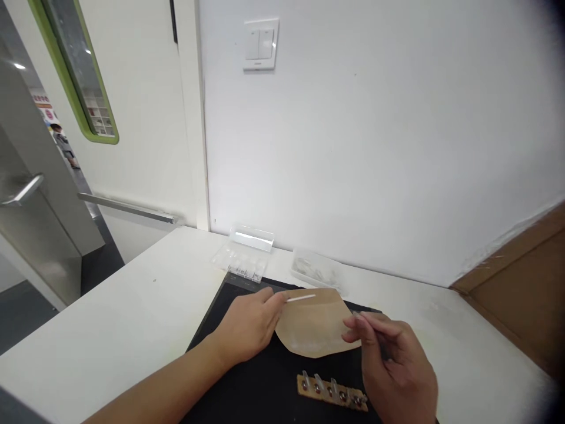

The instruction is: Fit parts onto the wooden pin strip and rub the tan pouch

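My left hand [249,325] rests on a black mat [265,383] and pinches a thin white stick [301,298] between thumb and fingers. The stick's far end lies over the top edge of a tan, shield-shaped piece of leather-like material [313,330] on the mat. My right hand [395,368] is at the piece's right edge, fingers curled and pinched together; what they hold is too small to make out. A small brown strip with several metal studs [332,391] lies on the mat below the tan piece, just left of my right hand.
A clear plastic compartment box with its lid up [242,254] and a clear bag of small parts [315,268] sit on the white table [132,318] by the wall. A brown cardboard box [521,282] stands at the right. A door is at the left.
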### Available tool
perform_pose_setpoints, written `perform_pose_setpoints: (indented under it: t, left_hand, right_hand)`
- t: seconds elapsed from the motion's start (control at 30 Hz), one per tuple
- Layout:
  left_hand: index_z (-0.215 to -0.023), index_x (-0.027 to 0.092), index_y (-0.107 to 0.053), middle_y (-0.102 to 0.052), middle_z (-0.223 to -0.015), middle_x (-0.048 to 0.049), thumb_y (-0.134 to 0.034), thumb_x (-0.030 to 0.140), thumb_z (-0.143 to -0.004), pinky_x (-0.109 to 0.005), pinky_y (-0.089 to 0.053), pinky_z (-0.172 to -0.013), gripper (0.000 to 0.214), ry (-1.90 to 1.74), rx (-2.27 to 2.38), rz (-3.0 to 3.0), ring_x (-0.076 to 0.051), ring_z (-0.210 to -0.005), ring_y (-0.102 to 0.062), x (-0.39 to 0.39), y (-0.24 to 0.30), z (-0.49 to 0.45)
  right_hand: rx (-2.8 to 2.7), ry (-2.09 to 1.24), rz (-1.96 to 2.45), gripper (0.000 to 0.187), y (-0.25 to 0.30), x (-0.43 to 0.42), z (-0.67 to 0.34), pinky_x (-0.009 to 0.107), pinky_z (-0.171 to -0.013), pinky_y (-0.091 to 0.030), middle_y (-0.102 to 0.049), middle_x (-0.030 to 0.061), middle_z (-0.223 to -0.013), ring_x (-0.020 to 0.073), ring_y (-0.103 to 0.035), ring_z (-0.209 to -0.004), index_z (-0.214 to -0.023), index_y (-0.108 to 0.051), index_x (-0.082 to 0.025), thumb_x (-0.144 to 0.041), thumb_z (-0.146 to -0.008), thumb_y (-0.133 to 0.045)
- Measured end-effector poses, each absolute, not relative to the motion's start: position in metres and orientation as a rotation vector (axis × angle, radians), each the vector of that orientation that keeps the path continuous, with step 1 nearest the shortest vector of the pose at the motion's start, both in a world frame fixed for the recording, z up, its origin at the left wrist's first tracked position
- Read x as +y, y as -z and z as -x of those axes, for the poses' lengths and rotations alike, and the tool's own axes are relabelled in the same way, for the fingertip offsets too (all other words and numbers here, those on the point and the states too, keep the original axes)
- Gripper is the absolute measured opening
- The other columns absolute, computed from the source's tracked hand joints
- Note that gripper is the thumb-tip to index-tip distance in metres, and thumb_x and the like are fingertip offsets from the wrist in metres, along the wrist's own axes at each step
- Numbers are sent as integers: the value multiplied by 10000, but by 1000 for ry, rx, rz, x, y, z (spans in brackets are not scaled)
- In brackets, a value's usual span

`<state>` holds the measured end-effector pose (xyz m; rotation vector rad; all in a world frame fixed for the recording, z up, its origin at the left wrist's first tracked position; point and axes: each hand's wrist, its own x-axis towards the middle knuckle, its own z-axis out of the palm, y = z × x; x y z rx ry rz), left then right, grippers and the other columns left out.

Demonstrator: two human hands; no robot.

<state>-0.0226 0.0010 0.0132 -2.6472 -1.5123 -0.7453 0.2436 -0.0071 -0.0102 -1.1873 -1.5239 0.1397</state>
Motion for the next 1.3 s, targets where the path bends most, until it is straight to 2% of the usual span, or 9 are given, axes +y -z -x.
perform_pose_setpoints:
  t: [0.17, 0.5, 0.73, 0.9, 1.07, 1.2, 1.3]
  left_hand:
    - [-1259, 257, -569, -684, -981, -24, -333, 324, -1104, -285, -479, -647, 290, 728, -1462, 2699, -184, -758, -676, -8, -17, 15]
    - [-1236, 229, -596, -720, -1005, -65, -353, 332, -1097, -294, -528, -685, 299, 648, -1398, 2827, -218, -825, -717, -15, -22, 12]
    - [-1256, 241, -609, -730, -969, -52, -389, 384, -1099, -275, -528, -656, 306, 756, -1401, 2804, -201, -782, -721, -12, -16, 10]
    - [-1221, 232, -631, -743, -1015, -59, -367, 372, -1108, -289, -550, -702, 320, 813, -1373, 2803, -211, -844, -737, -11, -12, 9]
    - [-1224, 223, -659, -746, -998, -59, -423, 350, -1092, -304, -567, -760, 299, 976, -1373, 2826, -213, -877, -732, -12, -7, 5]
    - [-1258, 224, -682, -753, -1067, -64, -462, 316, -1079, -296, -565, -837, 298, 1178, -1367, 2869, -201, -947, -728, -14, -8, 0]
    - [-1181, 219, -719, -759, -1071, -60, -492, 285, -1067, -272, -548, -831, 263, 1347, -1374, 2913, -181, -918, -720, -16, -12, -3]
  right_hand:
    - [-1703, -55, 1072, 121, 11, -7, -242, 363, -810, -552, -719, 8, -809, 217, -716, -842, -1053, -657, -253, -359, -1000, -632]
    - [-1911, 42, 993, 62, 8, -8, -227, 381, -738, -551, -720, 16, -784, 231, -702, -808, -1025, -634, -268, -306, -1016, -586]
    - [-1899, 82, 1004, 89, 8, -8, -229, 401, -755, -521, -731, 12, -776, 240, -694, -799, -1000, -645, -271, -335, -1019, -586]
    - [-1884, 107, 1043, 147, 10, -7, -229, 430, -778, -489, -744, 29, -799, 256, -679, -806, -965, -652, -264, -385, -1020, -590]
    - [-1883, 122, 1042, 131, 13, -5, -230, 437, -801, -472, -743, 31, -812, 257, -678, -805, -974, -629, -261, -371, -1024, -578]
    - [-1870, 177, 1032, 92, 13, -2, -230, 422, -813, -462, -746, 23, -846, 243, -691, -819, -982, -600, -258, -334, -1024, -570]
    - [-1870, 222, 1033, 55, 13, -1, -228, 416, -827, -451, -740, 18, -845, 235, -701, -822, -1011, -591, -249, -299, -1021, -571]
